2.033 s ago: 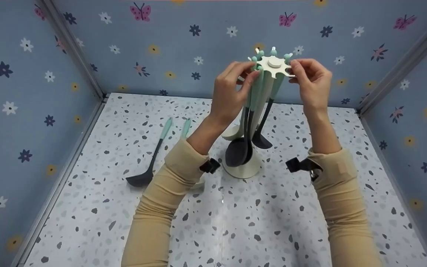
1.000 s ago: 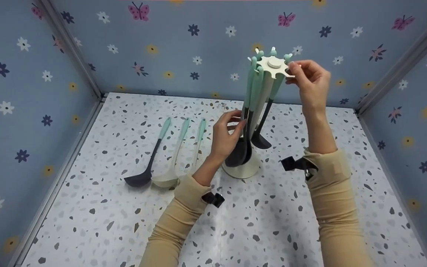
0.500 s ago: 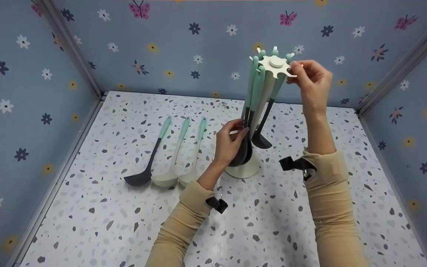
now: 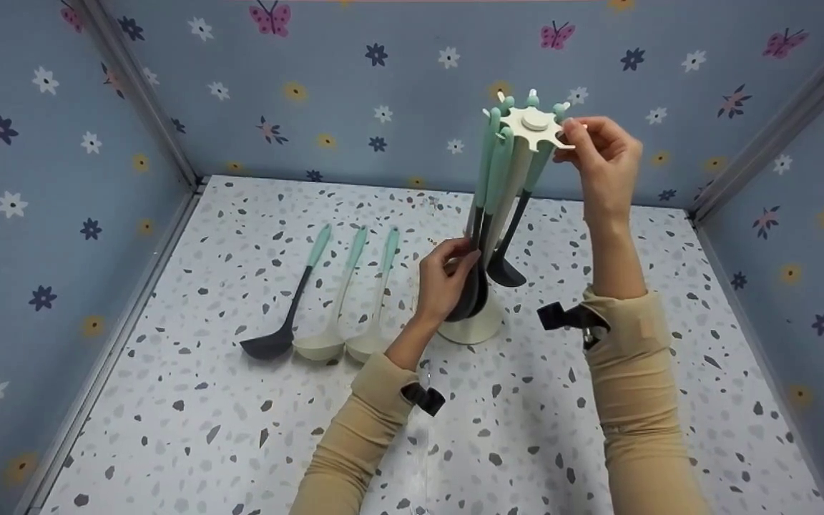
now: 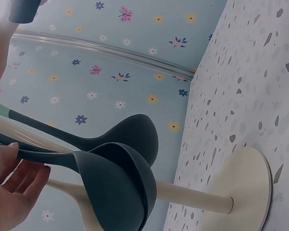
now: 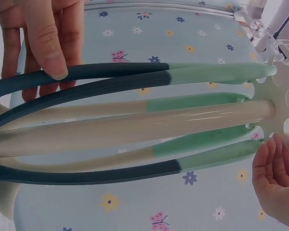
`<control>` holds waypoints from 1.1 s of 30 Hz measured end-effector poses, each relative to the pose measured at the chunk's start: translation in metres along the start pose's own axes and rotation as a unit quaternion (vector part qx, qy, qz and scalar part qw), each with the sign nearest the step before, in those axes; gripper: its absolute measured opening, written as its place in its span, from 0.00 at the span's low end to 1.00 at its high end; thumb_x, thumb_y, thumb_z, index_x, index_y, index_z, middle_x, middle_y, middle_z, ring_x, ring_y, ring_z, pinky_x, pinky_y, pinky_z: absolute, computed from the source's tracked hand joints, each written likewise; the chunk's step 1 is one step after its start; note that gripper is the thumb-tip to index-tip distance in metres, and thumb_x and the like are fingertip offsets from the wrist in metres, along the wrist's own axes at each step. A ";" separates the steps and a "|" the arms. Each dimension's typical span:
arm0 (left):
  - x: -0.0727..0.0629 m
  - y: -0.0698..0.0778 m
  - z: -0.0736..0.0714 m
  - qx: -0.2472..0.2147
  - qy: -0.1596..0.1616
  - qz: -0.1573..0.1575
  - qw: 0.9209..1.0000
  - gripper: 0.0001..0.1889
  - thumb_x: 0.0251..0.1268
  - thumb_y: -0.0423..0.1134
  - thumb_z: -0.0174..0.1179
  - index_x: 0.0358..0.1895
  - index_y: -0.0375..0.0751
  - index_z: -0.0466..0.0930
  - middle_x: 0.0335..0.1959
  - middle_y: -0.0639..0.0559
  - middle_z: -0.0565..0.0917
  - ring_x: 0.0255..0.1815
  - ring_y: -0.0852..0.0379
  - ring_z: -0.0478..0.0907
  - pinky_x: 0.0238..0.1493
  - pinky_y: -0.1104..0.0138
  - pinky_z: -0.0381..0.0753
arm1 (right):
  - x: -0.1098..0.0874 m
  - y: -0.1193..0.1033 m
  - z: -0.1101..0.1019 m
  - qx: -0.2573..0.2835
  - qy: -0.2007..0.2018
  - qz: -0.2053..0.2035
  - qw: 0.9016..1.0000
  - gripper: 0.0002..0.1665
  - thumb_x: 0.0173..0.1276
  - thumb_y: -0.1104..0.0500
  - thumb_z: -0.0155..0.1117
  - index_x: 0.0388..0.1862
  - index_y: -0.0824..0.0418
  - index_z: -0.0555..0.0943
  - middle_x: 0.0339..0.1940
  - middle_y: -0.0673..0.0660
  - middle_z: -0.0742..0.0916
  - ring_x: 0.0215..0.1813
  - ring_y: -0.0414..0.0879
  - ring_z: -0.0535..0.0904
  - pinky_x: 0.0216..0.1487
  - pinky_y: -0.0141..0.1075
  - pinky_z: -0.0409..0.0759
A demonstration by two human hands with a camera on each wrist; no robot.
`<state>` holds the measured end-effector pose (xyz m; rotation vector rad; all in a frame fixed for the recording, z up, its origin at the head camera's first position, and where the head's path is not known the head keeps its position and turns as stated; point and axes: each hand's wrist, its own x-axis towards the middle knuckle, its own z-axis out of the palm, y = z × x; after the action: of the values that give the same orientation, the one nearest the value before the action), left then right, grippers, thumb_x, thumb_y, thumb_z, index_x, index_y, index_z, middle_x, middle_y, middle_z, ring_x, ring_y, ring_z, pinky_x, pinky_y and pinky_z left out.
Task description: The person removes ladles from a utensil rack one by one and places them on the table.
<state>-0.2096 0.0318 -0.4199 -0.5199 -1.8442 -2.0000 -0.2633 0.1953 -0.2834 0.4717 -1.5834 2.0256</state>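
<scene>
In the head view, my left hand [image 4: 442,280] pinches the dark shaft of a hanging ladle with a mint-green handle. The dark ladle's bowl [image 5: 108,192] shows large in the left wrist view, overlapping another dark bowl behind it. Thumb and fingers sit on either side of that shaft in the right wrist view. At the top, my right hand [image 4: 609,164] pinches one arm of the cream utensil rack [image 4: 535,123]. Several utensils with green handles hang from it, including a dark ladle [image 4: 506,272] at the rack's right side.
On the left of the speckled table [image 4: 190,429] lie a dark ladle [image 4: 269,345], a cream ladle [image 4: 320,347] and another cream ladle [image 4: 365,343], side by side. The rack's round base [image 4: 473,330] stands on the table. Flower-patterned walls [image 4: 412,86] enclose the back and sides.
My left hand has come down from the handle tops of the rack to the lower shaft of the hanging dark ladle and now pinches it. My right hand has stayed at the rack's top.
</scene>
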 end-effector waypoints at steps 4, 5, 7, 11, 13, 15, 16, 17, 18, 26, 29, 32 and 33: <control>-0.002 -0.001 0.000 0.003 0.012 0.021 1.000 0.08 0.57 0.23 0.54 0.39 0.20 0.75 0.34 0.33 0.78 0.37 0.45 0.78 0.36 0.63 0.79 | 0.000 0.002 0.000 0.003 -0.001 -0.010 1.000 0.05 0.57 0.70 0.60 0.26 0.74 0.78 0.22 0.61 0.81 0.23 0.47 0.75 0.26 0.32 0.77; -0.002 -0.001 0.000 0.004 0.016 0.026 1.000 0.08 0.56 0.23 0.54 0.39 0.20 0.75 0.34 0.33 0.78 0.36 0.45 0.78 0.35 0.63 0.79 | 0.000 0.003 0.000 0.005 -0.001 -0.010 1.000 0.05 0.57 0.70 0.60 0.26 0.75 0.78 0.22 0.61 0.81 0.23 0.47 0.75 0.26 0.32 0.77; -0.003 -0.001 0.000 0.003 0.023 0.032 0.999 0.08 0.56 0.22 0.55 0.38 0.19 0.76 0.33 0.33 0.78 0.35 0.45 0.78 0.34 0.63 0.79 | 0.001 0.003 0.000 0.005 -0.003 -0.010 1.000 0.06 0.57 0.70 0.60 0.26 0.75 0.78 0.22 0.61 0.81 0.23 0.47 0.75 0.26 0.32 0.77; -0.004 0.000 -0.001 0.010 0.032 0.035 0.999 0.08 0.55 0.22 0.55 0.38 0.19 0.76 0.33 0.33 0.78 0.35 0.44 0.79 0.35 0.64 0.79 | 0.001 0.003 0.000 0.005 -0.005 -0.012 1.000 0.06 0.57 0.70 0.60 0.26 0.75 0.78 0.22 0.61 0.81 0.22 0.47 0.75 0.27 0.32 0.77; -0.004 0.001 -0.001 0.012 0.034 0.035 0.999 0.08 0.55 0.21 0.55 0.38 0.19 0.76 0.33 0.33 0.78 0.35 0.44 0.79 0.35 0.65 0.79 | 0.001 0.003 0.000 0.007 -0.005 -0.012 1.000 0.05 0.57 0.70 0.60 0.26 0.75 0.78 0.23 0.61 0.81 0.22 0.47 0.75 0.27 0.32 0.77; -0.004 0.001 -0.001 0.011 0.033 0.036 0.999 0.08 0.55 0.21 0.55 0.38 0.19 0.76 0.33 0.32 0.78 0.35 0.43 0.78 0.36 0.65 0.79 | 0.000 0.002 0.000 0.009 -0.005 -0.009 1.000 0.05 0.57 0.71 0.60 0.26 0.75 0.78 0.23 0.61 0.82 0.22 0.46 0.75 0.27 0.32 0.77; -0.004 0.001 -0.001 0.010 0.032 0.037 0.999 0.08 0.55 0.21 0.54 0.38 0.19 0.76 0.33 0.32 0.78 0.35 0.43 0.78 0.36 0.66 0.79 | 0.000 0.002 0.000 0.009 -0.005 -0.006 1.000 0.05 0.57 0.71 0.60 0.26 0.75 0.78 0.23 0.61 0.82 0.22 0.46 0.75 0.27 0.32 0.77; -0.004 0.002 -0.001 0.008 0.032 0.039 0.999 0.08 0.55 0.21 0.54 0.38 0.18 0.76 0.34 0.32 0.78 0.35 0.43 0.78 0.35 0.66 0.79 | 0.000 0.001 0.000 0.015 -0.004 0.003 1.000 0.04 0.57 0.71 0.60 0.26 0.75 0.78 0.23 0.61 0.82 0.22 0.47 0.75 0.27 0.32 0.77; -0.004 0.002 -0.001 0.007 0.032 0.040 0.999 0.08 0.55 0.20 0.54 0.38 0.18 0.76 0.34 0.32 0.77 0.35 0.42 0.78 0.35 0.66 0.79 | 0.000 0.000 0.000 0.021 -0.003 0.012 1.000 0.04 0.57 0.71 0.60 0.25 0.74 0.78 0.23 0.62 0.81 0.22 0.47 0.75 0.27 0.32 0.77; -0.003 0.003 -0.004 0.003 0.031 0.049 0.998 0.09 0.55 0.20 0.54 0.39 0.17 0.76 0.34 0.31 0.77 0.35 0.42 0.78 0.35 0.66 0.79 | 0.001 -0.003 0.001 0.048 0.006 0.054 0.997 0.03 0.56 0.73 0.60 0.25 0.74 0.78 0.23 0.63 0.81 0.23 0.48 0.75 0.27 0.32 0.76; -0.002 0.005 -0.004 0.000 0.033 0.051 0.998 0.09 0.55 0.21 0.54 0.39 0.17 0.76 0.34 0.31 0.78 0.35 0.42 0.78 0.33 0.64 0.79 | 0.001 -0.003 0.000 0.047 0.005 0.053 0.997 0.03 0.56 0.73 0.60 0.25 0.74 0.78 0.23 0.63 0.81 0.23 0.48 0.75 0.27 0.32 0.76; -0.002 0.006 -0.006 0.003 0.040 0.054 0.998 0.09 0.55 0.21 0.55 0.39 0.18 0.76 0.33 0.32 0.78 0.34 0.43 0.78 0.31 0.63 0.79 | 0.001 -0.003 0.000 0.042 0.004 0.047 0.998 0.03 0.56 0.73 0.60 0.25 0.74 0.78 0.22 0.62 0.81 0.23 0.48 0.75 0.27 0.32 0.76; -0.002 0.007 -0.007 0.007 0.043 0.056 0.998 0.09 0.55 0.21 0.55 0.39 0.18 0.76 0.33 0.32 0.78 0.34 0.43 0.78 0.31 0.64 0.79 | 0.001 -0.003 0.000 0.036 0.002 0.040 0.999 0.03 0.56 0.72 0.60 0.25 0.74 0.78 0.22 0.62 0.81 0.23 0.48 0.75 0.27 0.32 0.77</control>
<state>-0.2044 0.0246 -0.4152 -0.5136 -1.7382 -1.9062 -0.2619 0.1961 -0.2804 0.4377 -1.5548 2.1472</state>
